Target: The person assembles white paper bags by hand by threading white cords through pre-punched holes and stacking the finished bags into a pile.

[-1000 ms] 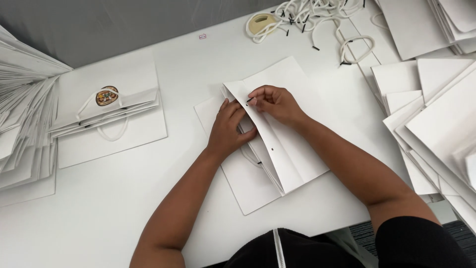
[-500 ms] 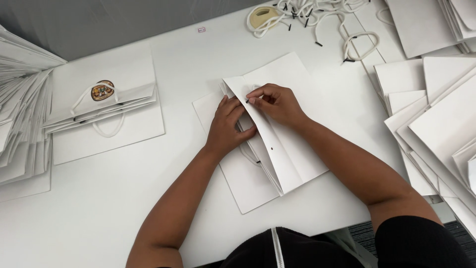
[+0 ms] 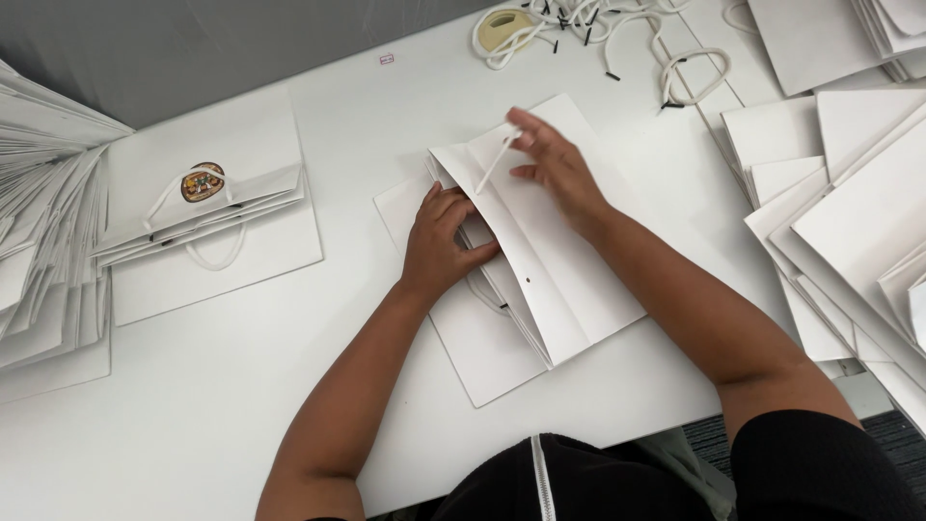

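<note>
**Cord pulled at the mouth of a flat paper bag**

White tabletop (image 3: 289, 386) fills the view, with a grey wall running along its far edge. Dead centre lies a flat white paper bag (image 3: 569, 280), angled, its open mouth towards the far left and a small punched hole showing on the near flap. Left hand (image 3: 439, 241) is down on that mouth, fingers curled and pressed into the fold, pinning the paper to the table. Right hand (image 3: 555, 164) hovers just above the bag's far end, fingers loosely spread, thumb and forefinger pinching a short white cord (image 3: 497, 159) that slants down to the bag's top edge.

Off to the left sits a finished bag (image 3: 207, 222) with a looped cord handle and a round, coloured sticker, and beyond it a fanned stack of white sheets (image 3: 43, 241). On the right, overlapping flat bags (image 3: 849, 212) are piled up. At the far edge, a heap of white cords (image 3: 598, 29) with black tips lies beside a roll of tape (image 3: 506, 24).
</note>
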